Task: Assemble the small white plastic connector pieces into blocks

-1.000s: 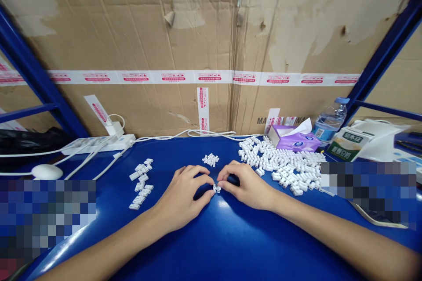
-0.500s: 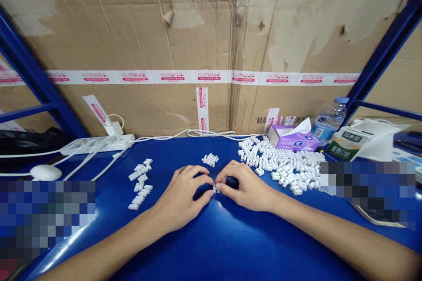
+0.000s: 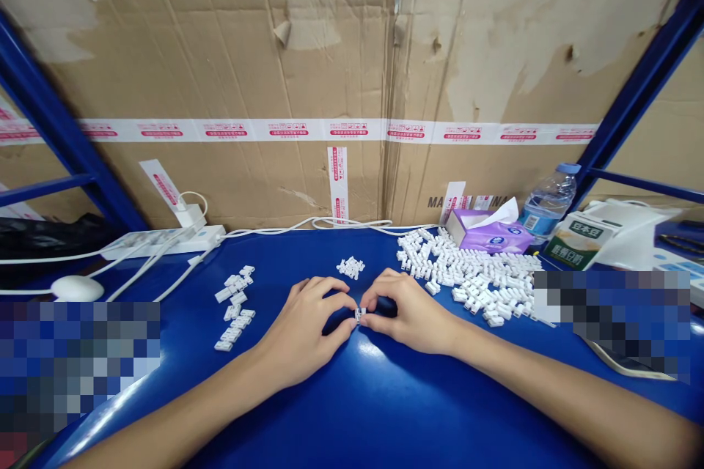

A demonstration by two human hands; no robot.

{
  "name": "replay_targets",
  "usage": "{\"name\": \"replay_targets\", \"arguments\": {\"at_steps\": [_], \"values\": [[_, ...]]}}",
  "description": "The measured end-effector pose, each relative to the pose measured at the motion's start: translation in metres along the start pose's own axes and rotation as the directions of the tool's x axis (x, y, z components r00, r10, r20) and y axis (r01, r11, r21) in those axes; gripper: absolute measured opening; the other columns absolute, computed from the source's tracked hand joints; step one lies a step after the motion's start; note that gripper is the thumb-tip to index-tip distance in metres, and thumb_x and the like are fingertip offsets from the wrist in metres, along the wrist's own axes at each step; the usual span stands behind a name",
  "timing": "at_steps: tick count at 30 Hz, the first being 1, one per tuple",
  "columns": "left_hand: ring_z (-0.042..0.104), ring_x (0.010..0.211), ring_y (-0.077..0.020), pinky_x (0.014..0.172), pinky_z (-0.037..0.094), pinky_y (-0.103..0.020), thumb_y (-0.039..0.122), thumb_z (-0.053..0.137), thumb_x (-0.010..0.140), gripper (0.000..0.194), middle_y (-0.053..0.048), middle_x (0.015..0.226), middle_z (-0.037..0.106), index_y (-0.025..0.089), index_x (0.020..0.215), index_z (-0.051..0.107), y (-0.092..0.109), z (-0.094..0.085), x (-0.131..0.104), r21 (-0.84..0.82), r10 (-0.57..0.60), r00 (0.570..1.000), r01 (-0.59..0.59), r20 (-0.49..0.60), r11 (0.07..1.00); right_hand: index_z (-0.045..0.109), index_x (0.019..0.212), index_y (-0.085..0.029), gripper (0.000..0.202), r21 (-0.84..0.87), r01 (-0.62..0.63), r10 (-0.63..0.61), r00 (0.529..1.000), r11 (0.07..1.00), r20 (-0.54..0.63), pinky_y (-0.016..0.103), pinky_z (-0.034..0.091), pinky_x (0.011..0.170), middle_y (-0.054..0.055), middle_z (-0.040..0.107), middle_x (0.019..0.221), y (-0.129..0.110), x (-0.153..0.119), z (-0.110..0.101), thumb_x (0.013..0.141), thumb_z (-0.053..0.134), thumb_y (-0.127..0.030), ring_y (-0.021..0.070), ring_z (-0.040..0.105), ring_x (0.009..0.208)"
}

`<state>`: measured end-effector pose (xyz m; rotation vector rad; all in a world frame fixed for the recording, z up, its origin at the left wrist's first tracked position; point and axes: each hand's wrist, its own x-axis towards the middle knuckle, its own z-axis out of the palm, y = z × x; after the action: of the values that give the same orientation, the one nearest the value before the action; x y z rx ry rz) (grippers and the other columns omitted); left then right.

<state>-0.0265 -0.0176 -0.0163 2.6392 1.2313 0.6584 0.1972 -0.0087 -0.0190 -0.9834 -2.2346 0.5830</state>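
Note:
Between the fingertips of both hands is a small white plastic piece (image 3: 359,315), just above or on the blue table (image 3: 352,410). My left hand (image 3: 308,326) pinches it from the left with thumb and forefinger. From the right, my right hand (image 3: 410,311) pinches the same piece, its other fingers curled. The fingertips cover part of it. Beyond the hands lies a little heap of tiny white parts (image 3: 350,267). White connector pieces (image 3: 235,311) lie in a loose column left of my left hand. A large spread of similar white pieces (image 3: 467,271) lies on the right.
A purple tissue pack (image 3: 492,234), a water bottle (image 3: 550,198) and a green-and-white carton (image 3: 583,238) stand at the back right. A white power strip (image 3: 165,240) with cables lies at the back left. Cardboard (image 3: 247,73) forms the back wall.
My right fingertips have shifted very slightly, and a bit more of the small white piece shows between the hands. Otherwise both hands hold their places.

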Motion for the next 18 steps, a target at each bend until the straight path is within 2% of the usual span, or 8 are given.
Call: {"name": "replay_targets", "arguments": {"at_steps": [18], "values": [[0.059, 0.118, -0.0287, 0.102, 0.042, -0.054, 0.025, 0.063, 0.093, 0.016, -0.004, 0.124, 0.067, 0.029, 0.105, 0.073, -0.001, 0.0008, 0.0008, 0.007, -0.01, 1.0, 0.01, 0.008, 1.0, 0.071, 0.088, -0.022, 0.007, -0.041, -0.009, 0.01, 1.0, 0.999, 0.015, 0.034, 0.042, 0.081, 0.0, 0.071, 0.086, -0.0028, 0.0012, -0.0019, 0.086, 0.077, -0.021, 0.0204, 0.059, 0.091]]}}
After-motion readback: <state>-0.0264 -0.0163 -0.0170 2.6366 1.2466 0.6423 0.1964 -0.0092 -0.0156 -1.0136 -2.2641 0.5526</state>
